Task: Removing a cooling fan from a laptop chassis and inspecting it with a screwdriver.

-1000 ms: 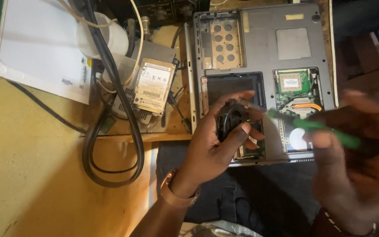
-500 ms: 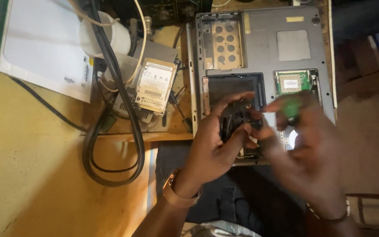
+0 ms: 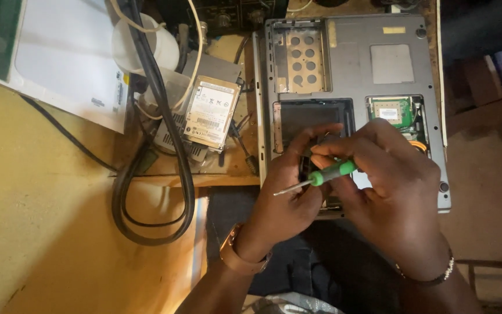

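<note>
At the centre of the frame, the right hand (image 3: 396, 197) is pinching a green-handled screwdriver (image 3: 318, 177), its tip pointing left, while the left hand (image 3: 286, 195) is curling closed around a dark part, mostly hidden, over the opened grey laptop (image 3: 355, 70). A silver hard drive (image 3: 210, 113) is lying on the counter (image 3: 42, 203), upper left of the hands.

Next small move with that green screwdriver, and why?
Probably turn the green screwdriver tip-down toward the small dark part. The right hand holds it sideways, its tip pointing left past the left hand, clear of the open laptop base.
</note>
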